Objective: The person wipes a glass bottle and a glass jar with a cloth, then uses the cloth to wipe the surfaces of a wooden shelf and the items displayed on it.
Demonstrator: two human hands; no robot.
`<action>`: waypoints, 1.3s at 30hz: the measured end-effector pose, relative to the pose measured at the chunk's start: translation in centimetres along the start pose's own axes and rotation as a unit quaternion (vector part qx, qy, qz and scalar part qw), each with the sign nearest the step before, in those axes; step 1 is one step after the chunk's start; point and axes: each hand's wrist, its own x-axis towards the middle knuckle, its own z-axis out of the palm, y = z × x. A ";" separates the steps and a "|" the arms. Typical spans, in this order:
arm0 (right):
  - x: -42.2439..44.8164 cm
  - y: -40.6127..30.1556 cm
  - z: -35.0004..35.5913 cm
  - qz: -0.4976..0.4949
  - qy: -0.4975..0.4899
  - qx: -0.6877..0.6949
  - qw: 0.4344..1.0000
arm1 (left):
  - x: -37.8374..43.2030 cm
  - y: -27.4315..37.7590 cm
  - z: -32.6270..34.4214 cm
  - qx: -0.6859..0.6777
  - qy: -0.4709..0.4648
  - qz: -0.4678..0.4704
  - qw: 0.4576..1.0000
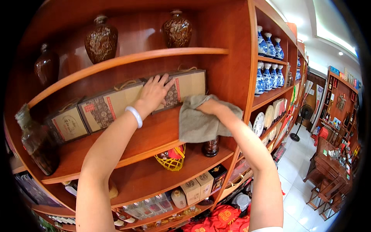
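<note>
My left hand point(155, 91), with a pale bangle point(134, 116) on its wrist, rests with spread fingers on the front of a patterned gift box point(191, 84). A grey-green cloth point(194, 121) is in my right hand point(209, 106) at the right end of the same wooden shelf point(139, 136); its folds hide the fingers. Part of the cloth hangs over the shelf's front edge. To the left stand another rope-handled gift box point(111, 105) and a smaller box point(69, 123).
Brown glazed jars point(101, 40) stand on the shelf above. At the far left is a glass bottle point(37, 142). Below are a yellow woven basket point(171, 159) and glass bottles point(147, 207). Blue-and-white vases point(269, 75), a black fan point(305, 113) and a wooden table point(327, 156) are to the right.
</note>
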 end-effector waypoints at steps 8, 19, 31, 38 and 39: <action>-0.5 4.5 -0.1 0.040 0.043 -0.135 0.989 | -0.1 -0.3 1.5 0.026 -0.018 0.003 1.000; -5.0 2.9 -2.6 -0.032 0.033 -0.158 0.986 | 0.5 0.4 2.1 0.047 -0.012 -0.002 0.999; 2.6 1.2 -2.0 0.178 -0.071 -0.016 0.981 | -0.1 0.0 0.7 0.038 -0.065 -0.006 0.997; -1.4 2.3 -1.7 -0.027 -0.039 -0.239 0.970 | 0.1 -0.2 2.1 0.058 -0.049 -0.008 0.997; -3.8 2.1 -2.7 -0.060 -0.011 -0.218 0.974 | 0.0 -0.2 1.8 0.057 -0.044 -0.009 0.997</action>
